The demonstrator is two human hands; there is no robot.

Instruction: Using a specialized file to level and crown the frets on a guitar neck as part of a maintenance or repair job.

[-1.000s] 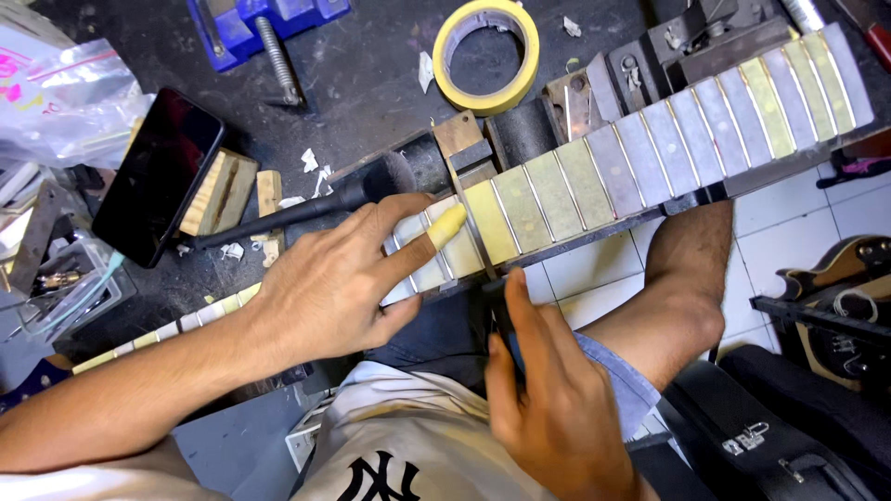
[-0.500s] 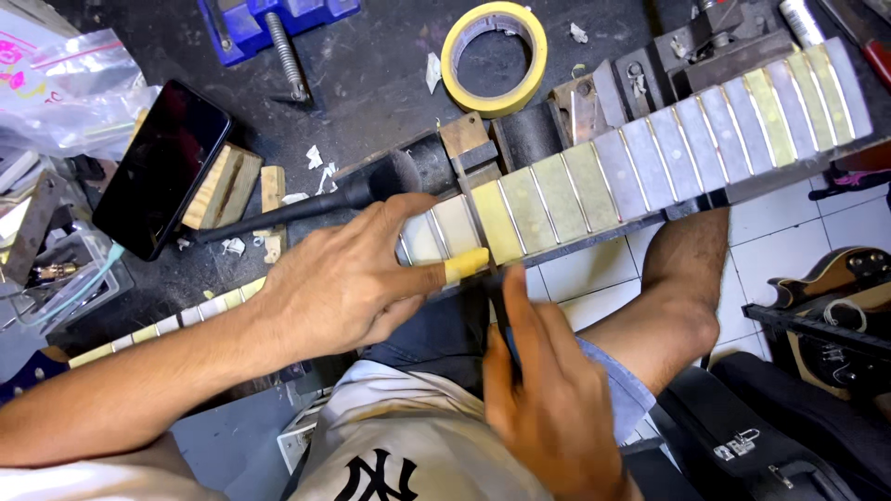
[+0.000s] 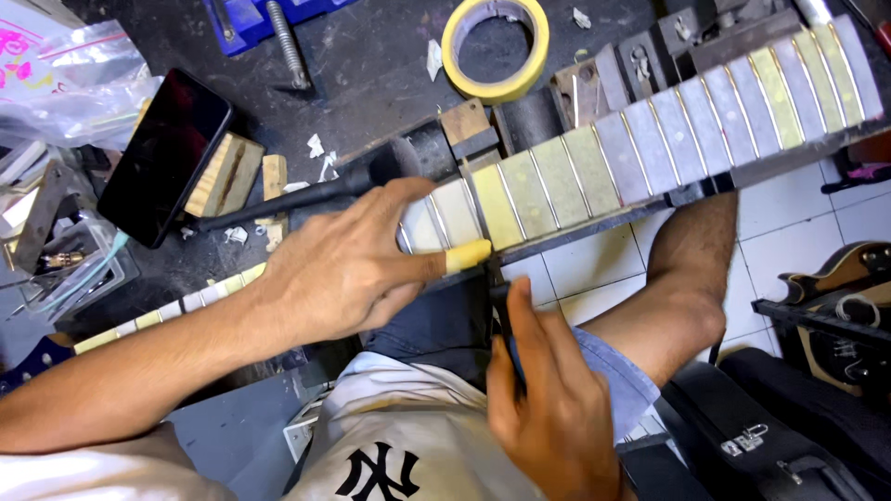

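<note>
Guitar neck point(image 3: 650, 148), its frets masked with tape, runs across the dark worktop point(image 3: 371, 65) from the black phone point(image 3: 165, 156) at left. The left hand point(image 3: 348, 269) presses flat on its near end, covering it. The right hand point(image 3: 548, 408) grips a thin dark tool point(image 3: 504, 311), mostly hidden, at the neck's edge.

You're in a guitar repair workshop: taped fretboard point(image 3: 650, 148) on a cluttered bench point(image 3: 371, 65), tape roll point(image 3: 495, 51), guitar point(image 3: 835, 278) nearby.

Yellow tape roll point(image 3: 496, 48), black phone point(image 3: 165, 156), wooden blocks point(image 3: 232, 174), guitar case point(image 3: 770, 436).
</note>
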